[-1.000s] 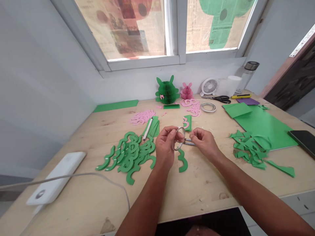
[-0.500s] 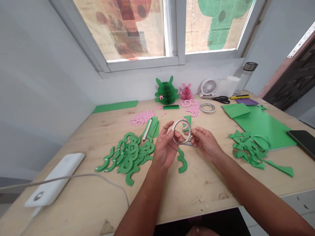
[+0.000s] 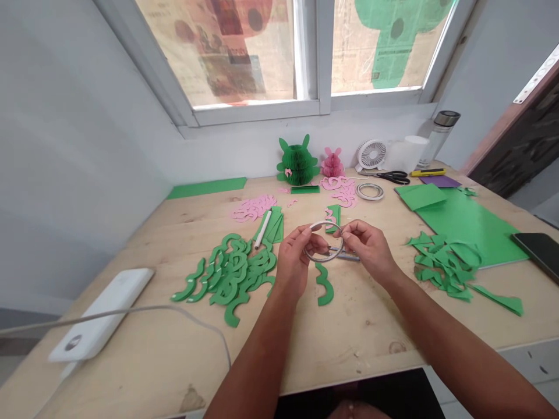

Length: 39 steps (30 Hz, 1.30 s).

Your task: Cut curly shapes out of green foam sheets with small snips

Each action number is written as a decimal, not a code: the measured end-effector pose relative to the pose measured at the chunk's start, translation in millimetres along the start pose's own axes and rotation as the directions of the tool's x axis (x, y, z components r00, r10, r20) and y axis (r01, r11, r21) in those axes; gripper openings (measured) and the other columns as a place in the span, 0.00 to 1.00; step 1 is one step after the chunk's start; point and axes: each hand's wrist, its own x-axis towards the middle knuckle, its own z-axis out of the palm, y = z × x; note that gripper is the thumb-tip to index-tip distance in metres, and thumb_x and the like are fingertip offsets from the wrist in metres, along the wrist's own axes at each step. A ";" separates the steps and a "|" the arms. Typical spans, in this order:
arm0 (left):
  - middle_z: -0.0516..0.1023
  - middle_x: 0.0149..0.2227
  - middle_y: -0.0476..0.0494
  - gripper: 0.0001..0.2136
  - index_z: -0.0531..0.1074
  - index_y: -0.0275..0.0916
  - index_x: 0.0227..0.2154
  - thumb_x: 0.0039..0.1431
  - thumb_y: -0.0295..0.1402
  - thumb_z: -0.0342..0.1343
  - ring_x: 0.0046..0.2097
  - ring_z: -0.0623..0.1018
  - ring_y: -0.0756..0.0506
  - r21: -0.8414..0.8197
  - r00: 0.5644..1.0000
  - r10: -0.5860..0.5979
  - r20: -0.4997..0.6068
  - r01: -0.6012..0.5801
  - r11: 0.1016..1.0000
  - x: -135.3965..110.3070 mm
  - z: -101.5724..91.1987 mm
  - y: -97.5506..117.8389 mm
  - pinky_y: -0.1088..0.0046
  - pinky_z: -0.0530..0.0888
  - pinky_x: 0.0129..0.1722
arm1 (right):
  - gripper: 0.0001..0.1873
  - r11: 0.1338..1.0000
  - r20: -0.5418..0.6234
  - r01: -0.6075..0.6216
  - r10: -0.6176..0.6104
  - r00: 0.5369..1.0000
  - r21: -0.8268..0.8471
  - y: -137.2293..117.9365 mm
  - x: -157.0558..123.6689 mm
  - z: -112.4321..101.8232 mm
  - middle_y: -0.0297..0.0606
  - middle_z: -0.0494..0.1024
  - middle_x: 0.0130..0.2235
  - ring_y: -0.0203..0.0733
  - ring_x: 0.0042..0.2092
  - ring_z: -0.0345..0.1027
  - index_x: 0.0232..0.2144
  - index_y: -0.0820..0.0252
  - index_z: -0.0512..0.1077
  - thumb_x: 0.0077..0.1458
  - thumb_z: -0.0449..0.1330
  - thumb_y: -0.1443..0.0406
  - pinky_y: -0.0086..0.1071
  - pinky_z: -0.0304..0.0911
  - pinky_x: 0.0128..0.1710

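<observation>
A narrow roll of white tape (image 3: 325, 258) is held up over the middle of the table. My left hand (image 3: 296, 259) grips its left side between thumb and fingers. At its right edge my right hand (image 3: 367, 244) pinches the tape with thumb and forefinger; whether a loose end is between them is too small to tell. Under the roll lies a slim pen-like tool (image 3: 349, 256), partly hidden by my hands. A wavy green paper piece (image 3: 324, 285) lies just below. Left of my left hand is a pile of similar green paper pieces (image 3: 236, 270).
Green scraps (image 3: 443, 265), green sheets (image 3: 476, 224) and a phone (image 3: 539, 250) lie right. Scissors (image 3: 395, 177), a second tape roll (image 3: 370, 192), a small fan (image 3: 371, 155) and paper figures (image 3: 298, 166) line the back. A white power bank (image 3: 102, 314) with a cable is left.
The tape roll has tilted from nearly upright to flatter. My left fingers have closed further round its edge, and both hands have shifted slightly.
</observation>
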 end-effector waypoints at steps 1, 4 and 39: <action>0.75 0.24 0.45 0.12 0.74 0.34 0.33 0.52 0.39 0.57 0.26 0.73 0.50 0.004 1.000 0.000 -0.015 0.000 1.000 0.1 -0.2 0.4 0.75 0.70 0.29 | 0.11 1.000 0.014 0.006 -0.006 1.000 -0.020 1.1 -0.2 -0.3 0.37 0.75 0.30 0.34 0.24 0.59 0.25 0.59 0.68 0.49 0.59 0.57 0.30 0.58 0.25; 0.75 0.23 0.46 0.11 0.75 0.34 0.30 0.51 0.38 0.58 0.25 0.72 0.51 0.021 0.999 -0.004 -0.043 0.005 1.000 0.5 -0.4 1.1 0.75 0.69 0.28 | 0.09 0.996 0.035 0.023 -0.020 0.999 -0.081 5.2 0.1 -1.5 0.37 0.73 0.29 0.36 0.27 0.61 0.26 0.59 0.69 0.50 0.58 0.59 0.30 0.57 0.26; 0.69 0.15 0.50 0.10 0.76 0.33 0.27 0.51 0.36 0.56 0.18 0.62 0.54 0.019 0.960 -0.239 0.147 0.239 0.971 -0.3 -6.1 -1.1 0.74 0.65 0.26 | 0.06 0.849 -0.037 0.244 -0.295 0.955 -0.469 5.3 -1.6 -4.1 0.31 0.68 0.21 0.34 0.23 0.59 0.28 0.60 0.70 0.54 0.55 0.64 0.28 0.55 0.24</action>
